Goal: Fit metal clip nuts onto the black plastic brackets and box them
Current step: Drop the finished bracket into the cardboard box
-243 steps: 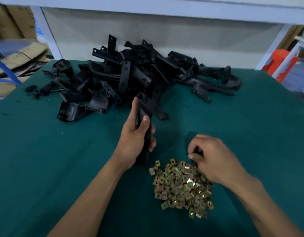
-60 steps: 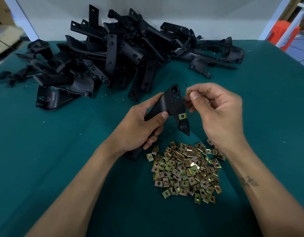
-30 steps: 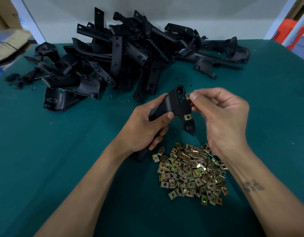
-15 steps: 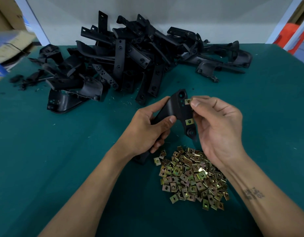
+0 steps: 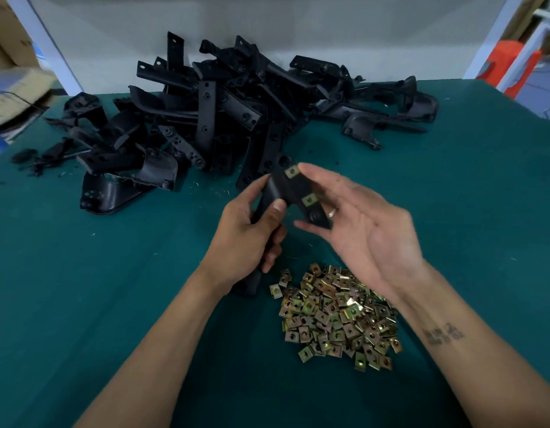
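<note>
My left hand (image 5: 247, 236) grips a black plastic bracket (image 5: 286, 189) by its lower shaft, over the middle of the table. Two brass-coloured clip nuts sit on the bracket's head, one at the top (image 5: 292, 171) and one lower down (image 5: 309, 199). My right hand (image 5: 360, 230) is spread palm up just right of the bracket, fingers straight, its thumb tip against the bracket's lower end. A heap of loose clip nuts (image 5: 335, 313) lies on the cloth below both hands.
A big pile of black brackets (image 5: 212, 112) fills the back of the green table (image 5: 82, 288), with more brackets (image 5: 388, 115) trailing to the right. Cardboard boxes (image 5: 11, 84) stand off the left edge, an orange object (image 5: 514, 66) at the far right.
My right hand has let go of the clip nut it was pressing onto the bracket's top and has spread its fingers. That nut now sits on the bracket. My left hand has tilted the bracket.
</note>
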Demonstrator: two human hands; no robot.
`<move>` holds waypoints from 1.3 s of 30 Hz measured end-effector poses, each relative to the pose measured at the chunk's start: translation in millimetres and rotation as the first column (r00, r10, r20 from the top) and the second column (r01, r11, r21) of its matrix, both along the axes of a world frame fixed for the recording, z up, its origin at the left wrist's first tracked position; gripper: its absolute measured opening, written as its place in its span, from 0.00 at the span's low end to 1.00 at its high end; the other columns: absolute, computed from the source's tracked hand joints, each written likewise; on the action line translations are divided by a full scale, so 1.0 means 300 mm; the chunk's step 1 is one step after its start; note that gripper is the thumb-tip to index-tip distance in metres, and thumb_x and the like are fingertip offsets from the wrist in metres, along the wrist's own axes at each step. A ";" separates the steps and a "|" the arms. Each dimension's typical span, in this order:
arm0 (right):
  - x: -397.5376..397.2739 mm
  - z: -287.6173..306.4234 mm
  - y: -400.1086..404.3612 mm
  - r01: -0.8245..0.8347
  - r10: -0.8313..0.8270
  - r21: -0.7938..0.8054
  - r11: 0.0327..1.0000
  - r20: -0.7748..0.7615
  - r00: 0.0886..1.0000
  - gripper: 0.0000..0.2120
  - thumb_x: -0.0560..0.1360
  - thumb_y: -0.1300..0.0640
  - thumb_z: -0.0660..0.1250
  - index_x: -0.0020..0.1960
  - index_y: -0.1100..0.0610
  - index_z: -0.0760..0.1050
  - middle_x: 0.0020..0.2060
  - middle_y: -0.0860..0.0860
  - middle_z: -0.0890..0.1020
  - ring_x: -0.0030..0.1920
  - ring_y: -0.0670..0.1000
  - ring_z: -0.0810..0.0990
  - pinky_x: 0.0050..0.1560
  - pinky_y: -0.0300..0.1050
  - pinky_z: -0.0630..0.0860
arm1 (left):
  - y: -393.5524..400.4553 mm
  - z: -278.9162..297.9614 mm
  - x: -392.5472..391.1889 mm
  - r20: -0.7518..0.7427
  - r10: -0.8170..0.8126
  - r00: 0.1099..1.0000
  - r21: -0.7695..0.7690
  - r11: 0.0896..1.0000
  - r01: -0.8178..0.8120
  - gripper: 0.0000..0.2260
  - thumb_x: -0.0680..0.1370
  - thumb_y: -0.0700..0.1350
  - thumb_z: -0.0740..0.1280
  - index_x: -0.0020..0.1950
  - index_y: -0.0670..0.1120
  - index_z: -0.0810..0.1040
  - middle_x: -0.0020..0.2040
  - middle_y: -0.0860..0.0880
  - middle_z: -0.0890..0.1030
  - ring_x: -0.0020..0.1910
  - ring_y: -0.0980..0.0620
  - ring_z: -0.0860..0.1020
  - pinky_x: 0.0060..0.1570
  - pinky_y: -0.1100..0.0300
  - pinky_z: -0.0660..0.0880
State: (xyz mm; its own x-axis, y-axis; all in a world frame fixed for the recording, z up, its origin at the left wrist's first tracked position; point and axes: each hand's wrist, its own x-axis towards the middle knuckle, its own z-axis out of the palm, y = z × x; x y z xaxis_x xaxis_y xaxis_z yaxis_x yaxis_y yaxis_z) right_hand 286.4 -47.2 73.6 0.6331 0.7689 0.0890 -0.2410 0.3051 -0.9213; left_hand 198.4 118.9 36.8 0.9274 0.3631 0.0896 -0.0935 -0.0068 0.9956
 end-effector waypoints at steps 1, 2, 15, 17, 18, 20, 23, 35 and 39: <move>-0.007 0.004 0.011 -0.002 0.002 -0.022 1.000 0.007 1.000 0.23 0.80 0.53 0.60 0.73 0.61 0.72 0.68 0.56 0.80 0.69 0.59 0.77 0.66 0.59 0.75 | -0.007 0.004 -0.002 0.010 0.056 0.998 -0.027 0.998 -0.055 0.12 0.86 0.46 0.60 0.69 0.54 0.72 0.32 0.47 0.72 0.23 0.48 0.69 0.23 0.59 0.69; -0.017 0.007 0.025 0.018 -0.017 -0.052 0.998 0.008 1.000 0.24 0.80 0.55 0.62 0.75 0.60 0.70 0.66 0.56 0.81 0.67 0.57 0.79 0.65 0.56 0.77 | -0.018 0.010 -0.007 0.018 0.123 0.992 -0.085 0.989 -0.122 0.08 0.87 0.46 0.59 0.65 0.51 0.73 0.32 0.47 0.73 0.24 0.48 0.69 0.23 0.59 0.68; -0.286 -0.026 -0.327 0.681 -0.585 -0.088 0.727 0.440 0.681 0.19 0.74 0.68 0.74 0.64 0.64 0.80 0.58 0.58 0.84 0.59 0.48 0.82 0.66 0.47 0.77 | -0.548 0.147 -0.063 -0.055 -0.037 0.998 -0.529 0.849 0.003 0.21 0.83 0.59 0.58 0.67 0.47 0.78 0.58 0.46 0.85 0.54 0.44 0.85 0.47 0.45 0.82; -0.300 -0.059 -0.496 0.661 -0.638 -0.073 0.747 0.201 0.744 0.19 0.72 0.73 0.72 0.62 0.63 0.81 0.53 0.61 0.85 0.53 0.50 0.81 0.57 0.42 0.79 | -0.701 0.126 -0.055 0.039 -0.135 0.990 -0.484 0.864 0.137 0.16 0.79 0.53 0.65 0.61 0.43 0.78 0.52 0.48 0.86 0.49 0.50 0.85 0.50 0.53 0.82; -0.312 -0.075 -0.587 0.658 -0.656 -0.098 0.747 0.055 0.753 0.19 0.71 0.73 0.72 0.58 0.58 0.83 0.49 0.58 0.85 0.48 0.51 0.82 0.50 0.40 0.81 | -0.774 0.109 -0.054 0.060 -0.223 0.973 -0.409 0.884 0.227 0.11 0.78 0.49 0.69 0.56 0.44 0.77 0.48 0.50 0.85 0.45 0.52 0.84 0.47 0.55 0.82; -0.336 -0.120 -0.773 0.679 -0.699 -0.167 0.715 -0.186 0.690 0.18 0.67 0.71 0.72 0.53 0.54 0.84 0.45 0.54 0.84 0.39 0.48 0.83 0.35 0.38 0.80 | -0.913 0.066 -0.050 0.019 -0.429 0.903 -0.186 0.886 0.424 0.10 0.76 0.45 0.68 0.56 0.49 0.76 0.50 0.50 0.85 0.49 0.50 0.83 0.51 0.50 0.81; -0.379 -0.209 -1.008 0.772 -0.782 -0.221 0.596 -0.380 0.495 0.20 0.68 0.72 0.72 0.58 0.60 0.83 0.50 0.58 0.83 0.43 0.52 0.82 0.37 0.40 0.79 | -1.094 -0.008 -0.067 -0.109 -0.653 0.749 0.079 0.746 0.661 0.19 0.78 0.45 0.65 0.68 0.59 0.73 0.62 0.57 0.81 0.62 0.56 0.80 0.64 0.45 0.75; -0.528 -0.778 -1.531 0.517 -0.983 -0.844 -0.145 0.066 -0.169 0.15 0.79 0.71 0.63 0.59 0.62 0.83 0.46 0.57 0.87 0.48 0.59 0.86 0.54 0.57 0.84 | -1.310 -0.236 -0.146 -0.641 -0.759 0.110 0.070 0.085 0.994 0.23 0.85 0.54 0.60 0.79 0.54 0.65 0.74 0.55 0.72 0.68 0.56 0.73 0.61 0.61 0.69; -0.562 -0.785 -1.547 0.316 -0.914 -0.858 -0.405 0.372 -0.163 0.17 0.79 0.64 0.64 0.66 0.66 0.78 0.58 0.63 0.83 0.58 0.64 0.81 0.61 0.53 0.78 | -1.266 -0.228 -0.124 -0.647 -0.757 0.093 0.056 0.074 0.996 0.23 0.84 0.56 0.61 0.79 0.53 0.67 0.73 0.55 0.73 0.70 0.55 0.72 0.67 0.58 0.69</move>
